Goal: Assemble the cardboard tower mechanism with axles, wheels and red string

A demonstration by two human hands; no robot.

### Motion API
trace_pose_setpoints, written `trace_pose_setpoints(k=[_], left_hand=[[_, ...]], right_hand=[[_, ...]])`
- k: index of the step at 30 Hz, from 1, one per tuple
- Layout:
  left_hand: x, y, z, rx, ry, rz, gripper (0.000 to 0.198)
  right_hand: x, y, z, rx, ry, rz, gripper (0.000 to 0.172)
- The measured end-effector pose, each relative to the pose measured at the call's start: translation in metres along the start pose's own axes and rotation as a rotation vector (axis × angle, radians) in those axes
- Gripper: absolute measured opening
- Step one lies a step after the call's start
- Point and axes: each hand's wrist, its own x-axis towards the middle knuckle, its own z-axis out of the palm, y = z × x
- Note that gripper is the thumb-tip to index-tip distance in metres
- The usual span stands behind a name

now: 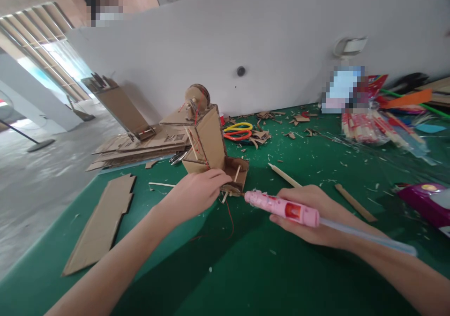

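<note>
Right hand [309,213] wrapped round a pink glue gun [277,207]; clear glue stick [369,237] sticks out its back, to the right. Red thread [232,223] lies loose on the green table [298,283], near side of the cardboard model [215,135]: a drip there could glue it down. Left hand [198,188] half-curled at the model's low tray [245,175], mid-table, fingertips near the nozzle [242,194] (can't tell if they're pinching anything). Either hand slipping risks a burn. Far side: cardboard scraps [301,118], well clear of the nozzle.
</note>
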Motion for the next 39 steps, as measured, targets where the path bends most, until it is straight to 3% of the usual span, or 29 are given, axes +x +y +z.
trace_pose_setpoints(k=[6, 9, 15, 22, 26, 31, 39], left_hand=[[0.008, 0.004, -0.004, -0.058, -0.047, 0.028, 0.036], [0.012, 0.008, -0.005, -0.055, -0.071, 0.038, 0.037], [0.014, 0.013, -0.004, -0.053, -0.053, 0.044, 0.034], [0.005, 0.025, 0.003, 0.035, 0.099, -0.087, 0.027], [-0.004, 0.035, 0.025, 0.108, 0.205, -0.224, 0.023], [-0.009, 0.047, 0.047, 0.045, 0.272, -0.288, 0.028], [-0.003, 0.055, 0.048, 0.049, 0.333, -0.351, 0.027]], right_hand=[[-0.005, 0.007, 0.022, 0.003, 0.076, -0.02, 0.02], [-0.006, 0.007, 0.021, -0.026, 0.115, -0.016, 0.019], [-0.007, 0.006, 0.017, -0.029, 0.059, 0.049, 0.024], [-0.007, 0.007, 0.02, -0.032, 0.07, 0.146, 0.026], [-0.007, 0.01, 0.02, -0.043, 0.041, 0.093, 0.023], [-0.008, 0.012, 0.021, -0.045, 0.044, 0.093, 0.021], [-0.006, 0.006, 0.02, -0.107, 0.114, 0.043, 0.028]])
